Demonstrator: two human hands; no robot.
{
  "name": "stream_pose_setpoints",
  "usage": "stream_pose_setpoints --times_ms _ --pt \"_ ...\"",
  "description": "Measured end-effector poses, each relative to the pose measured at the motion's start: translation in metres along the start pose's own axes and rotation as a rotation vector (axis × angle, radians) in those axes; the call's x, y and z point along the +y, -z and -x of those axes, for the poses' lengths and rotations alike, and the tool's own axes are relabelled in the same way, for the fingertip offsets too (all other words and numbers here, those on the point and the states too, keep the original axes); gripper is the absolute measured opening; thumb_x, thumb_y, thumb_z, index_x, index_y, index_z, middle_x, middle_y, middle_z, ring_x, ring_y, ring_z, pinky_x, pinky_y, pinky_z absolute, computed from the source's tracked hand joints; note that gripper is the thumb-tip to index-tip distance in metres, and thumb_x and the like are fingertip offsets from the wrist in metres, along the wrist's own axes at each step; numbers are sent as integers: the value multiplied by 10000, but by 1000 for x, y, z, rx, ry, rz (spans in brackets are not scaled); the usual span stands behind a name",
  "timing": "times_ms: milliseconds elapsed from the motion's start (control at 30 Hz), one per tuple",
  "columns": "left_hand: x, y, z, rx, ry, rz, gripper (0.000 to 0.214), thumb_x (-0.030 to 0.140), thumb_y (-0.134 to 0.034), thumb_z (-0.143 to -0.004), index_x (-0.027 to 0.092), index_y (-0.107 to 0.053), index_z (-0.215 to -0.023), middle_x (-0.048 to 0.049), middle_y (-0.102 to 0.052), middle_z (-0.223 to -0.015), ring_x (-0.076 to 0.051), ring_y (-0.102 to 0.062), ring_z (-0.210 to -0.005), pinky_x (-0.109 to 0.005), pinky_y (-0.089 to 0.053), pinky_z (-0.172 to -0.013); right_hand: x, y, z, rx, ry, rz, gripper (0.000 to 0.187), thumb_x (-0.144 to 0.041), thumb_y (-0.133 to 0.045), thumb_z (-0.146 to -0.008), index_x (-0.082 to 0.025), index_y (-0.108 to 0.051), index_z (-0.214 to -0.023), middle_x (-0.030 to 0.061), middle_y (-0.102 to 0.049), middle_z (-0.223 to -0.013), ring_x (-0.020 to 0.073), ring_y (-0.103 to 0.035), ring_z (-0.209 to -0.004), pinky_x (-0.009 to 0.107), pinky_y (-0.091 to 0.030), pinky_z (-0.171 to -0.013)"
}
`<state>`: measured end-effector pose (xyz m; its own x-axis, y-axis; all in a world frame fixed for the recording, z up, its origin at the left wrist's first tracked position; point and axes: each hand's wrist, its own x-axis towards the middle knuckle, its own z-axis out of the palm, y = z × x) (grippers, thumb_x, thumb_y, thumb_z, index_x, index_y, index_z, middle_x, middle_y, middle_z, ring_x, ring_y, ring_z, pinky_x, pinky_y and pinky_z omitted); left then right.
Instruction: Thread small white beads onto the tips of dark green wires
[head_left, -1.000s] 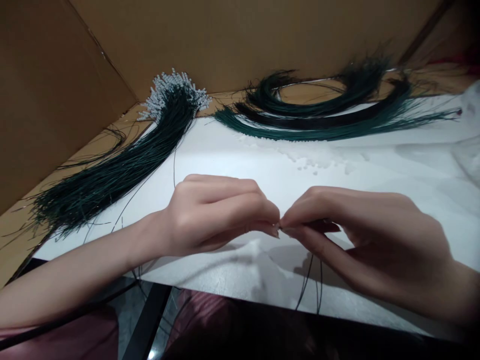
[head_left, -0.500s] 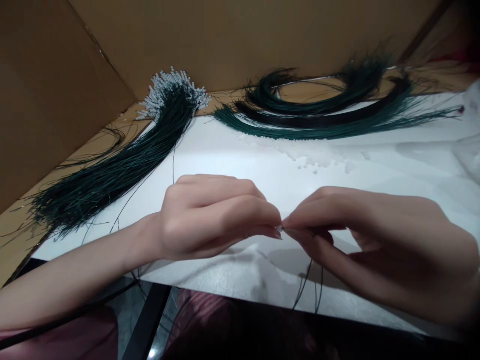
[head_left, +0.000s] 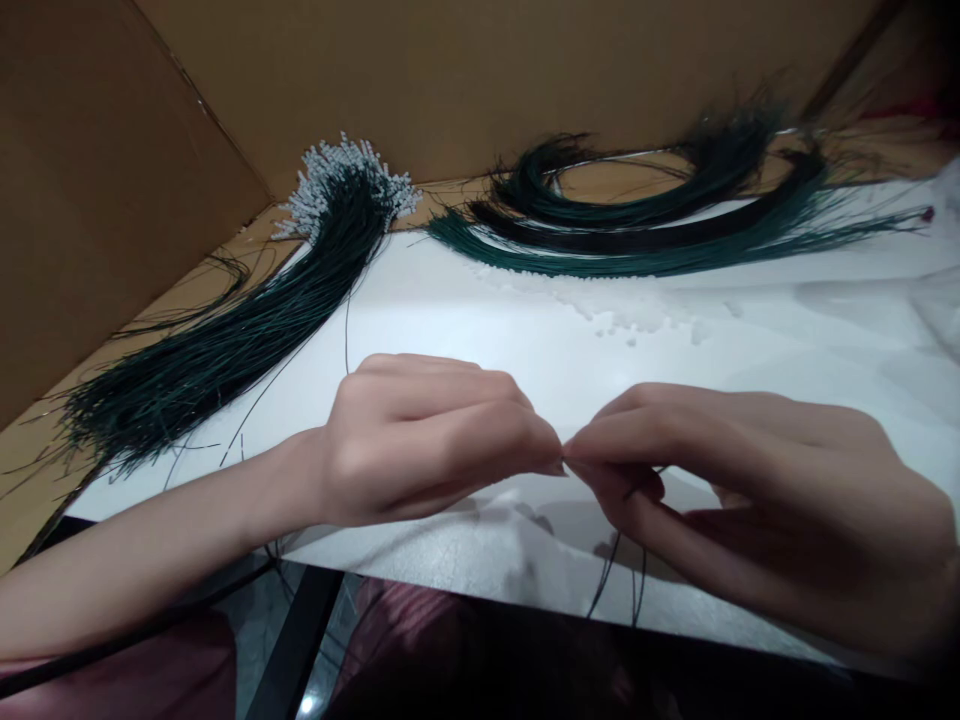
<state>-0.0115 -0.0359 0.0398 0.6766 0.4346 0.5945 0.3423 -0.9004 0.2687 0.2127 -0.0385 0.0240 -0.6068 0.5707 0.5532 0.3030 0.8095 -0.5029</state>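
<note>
My left hand point(head_left: 420, 440) and my right hand point(head_left: 742, 490) meet fingertip to fingertip over the white sheet point(head_left: 525, 330), both pinched closed. Thin dark green wires point(head_left: 621, 575) hang down from under my right hand's fingers. What my left fingertips pinch is too small to make out. A thick bundle of dark green wires with white tips point(head_left: 247, 330) lies to the left, its white ends point(head_left: 345, 180) fanned out at the back. Small white beads point(head_left: 630, 320) are scattered on the sheet beyond my hands.
A curved pile of dark green wires without tips point(head_left: 645, 215) lies at the back right. Brown cardboard walls point(head_left: 112, 170) close in the left and back. The table's dark front edge point(head_left: 480, 610) runs just below my hands.
My hands have sunk slightly and my right fingers have curled a little more around the wires. The fingertips stay pressed together.
</note>
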Motion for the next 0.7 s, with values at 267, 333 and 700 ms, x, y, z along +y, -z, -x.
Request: stream_pose_setpoints --times_ms 267,333,700 --pt "0 3 -5 -83 -32 11 74 109 -652 -859 151 -660 -919 -26 -695 -733 -99 -652 -629 -205 -521 -585 1 1 0 -38 25 -4 148 -80 -538 -882 -222 -581 -886 -17 -603 -676 92 -567 -554 201 -466 -512" --pt "0 5 -6 -105 -2 12 77 117 -644 -867 163 -659 -926 -23 -704 -749 -95 -653 -637 -197 -521 -585 1 2 -1 -28 2 -3 169 -54 -555 -870 -217 -587 -902 -20 -626 -708 83 -576 -585 188 -462 -521" --pt "-13 -3 -7 -38 -25 68 46 160 -602 -884 192 -630 -866 -23 -664 -701 -112 -613 -626 -231 -507 -588 8 -1 -5 -24 -44 -145 93 -78 -575 -865 -152 -621 -832 -16 -562 -669 69 -448 -544 202 -399 -492"
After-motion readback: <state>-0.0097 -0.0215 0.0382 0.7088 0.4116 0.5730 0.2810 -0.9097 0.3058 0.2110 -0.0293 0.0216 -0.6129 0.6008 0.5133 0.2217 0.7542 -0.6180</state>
